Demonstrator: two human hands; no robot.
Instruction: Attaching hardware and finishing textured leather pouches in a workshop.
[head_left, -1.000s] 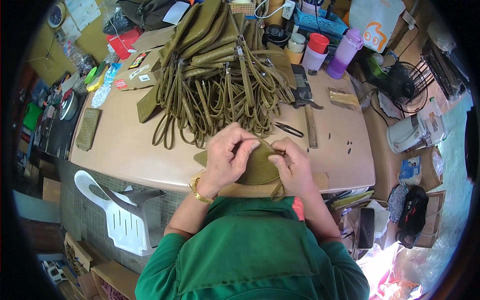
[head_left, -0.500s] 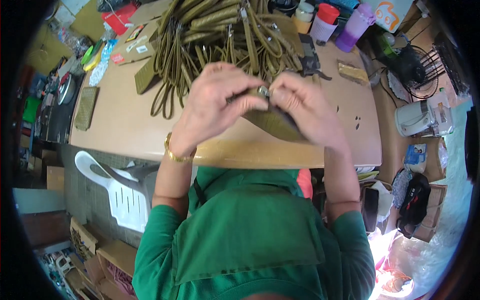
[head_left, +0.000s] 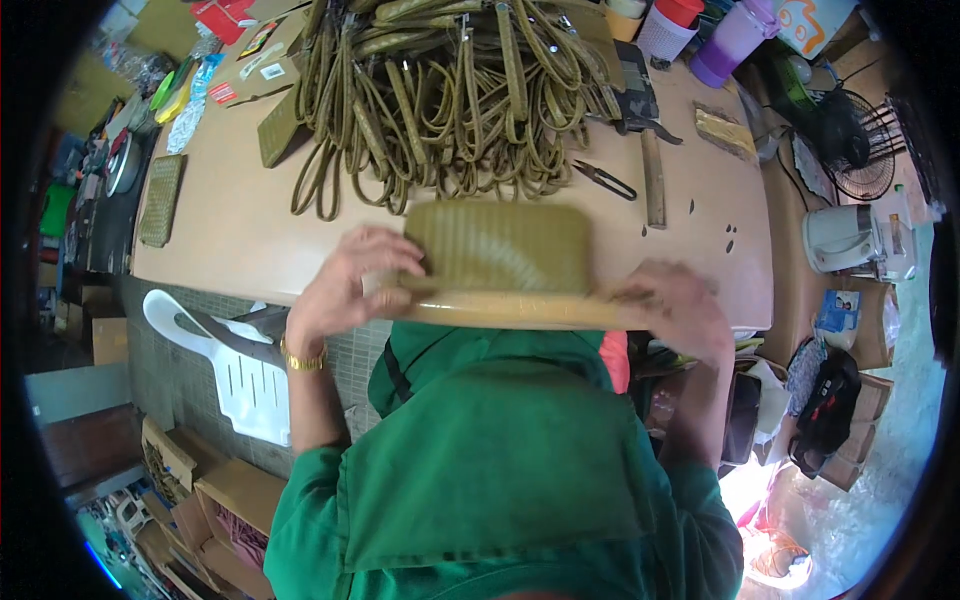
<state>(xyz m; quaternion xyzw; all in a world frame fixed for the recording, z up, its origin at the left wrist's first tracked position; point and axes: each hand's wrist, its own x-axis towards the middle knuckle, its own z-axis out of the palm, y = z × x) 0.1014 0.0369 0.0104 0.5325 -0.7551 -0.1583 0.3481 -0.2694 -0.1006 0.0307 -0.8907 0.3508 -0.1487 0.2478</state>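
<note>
An olive-green zip-style wallet [head_left: 500,245] with a ribbed surface lies flat near the front edge of the table. At its left side is my left hand [head_left: 365,275], fingers curved and thumb apart, the fingertips reaching the wallet's edge. My right hand [head_left: 675,305] is off the wallet's right side by the table edge, smeared by motion, so its fingers are hard to read. Beyond the wallet lies a big heap of olive wrist straps [head_left: 450,120] with metal clasps. Black thread snips [head_left: 605,180] rest to the right of the heap.
A flat narrow strip [head_left: 655,180] lies right of the snips. Another olive patterned piece [head_left: 162,200] is at the table's left edge. A purple bottle [head_left: 735,45] and a cardboard box [head_left: 255,75] stand at the back. A white plastic chair [head_left: 250,385] is at left.
The wallet, held up between both hands before, now lies flat at the table's front. Both hands have come down and moved apart, and the snips and strip have come into sight.
</note>
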